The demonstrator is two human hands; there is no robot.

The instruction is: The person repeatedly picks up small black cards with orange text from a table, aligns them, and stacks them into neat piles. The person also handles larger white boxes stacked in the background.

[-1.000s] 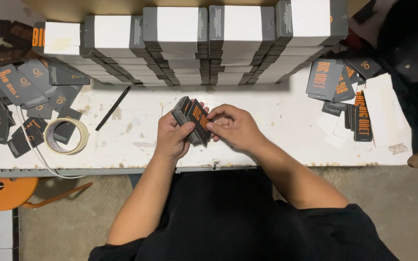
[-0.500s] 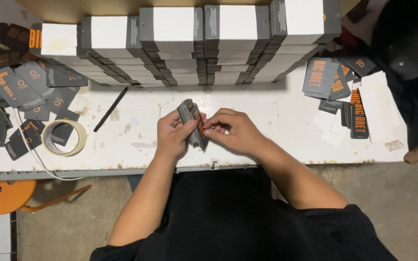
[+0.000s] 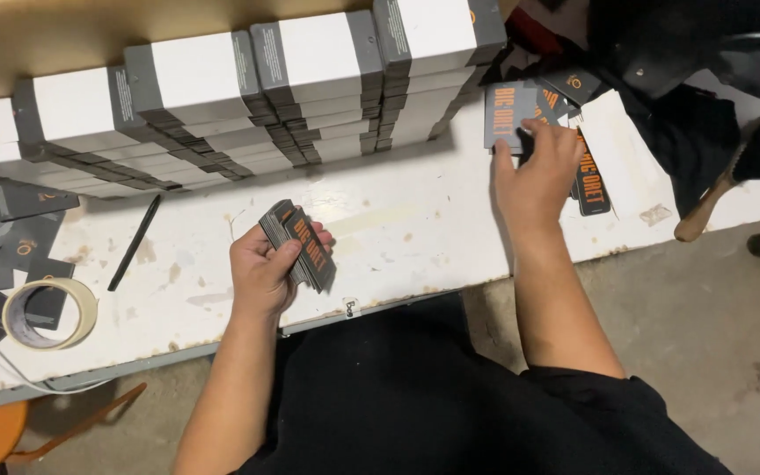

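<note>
The stack of cards (image 3: 296,246) is a thick bundle of dark grey cards with orange print on the top face, held tilted just above the near middle of the desk (image 3: 415,229). The left hand (image 3: 266,268) is closed around it, thumb across the top card and fingers wrapped beneath. Well to the right, the right hand (image 3: 534,176) lies flat and spread on the loose cards (image 3: 510,114), its fingertips touching them; it grips nothing that can be seen. Those cards are the same grey and orange, scattered at the desk's far right, one long card (image 3: 593,180) lying just right of the hand. Beyond the stack, along the far edge, rows of white boxes (image 3: 310,84) with grey ends are piled several high. A black pen (image 3: 134,242) lies left of the left hand, and further left sits a tape roll (image 3: 48,314) among more grey cards (image 3: 10,229). A brush (image 3: 741,171) with a wooden handle rests at the far right.
</note>
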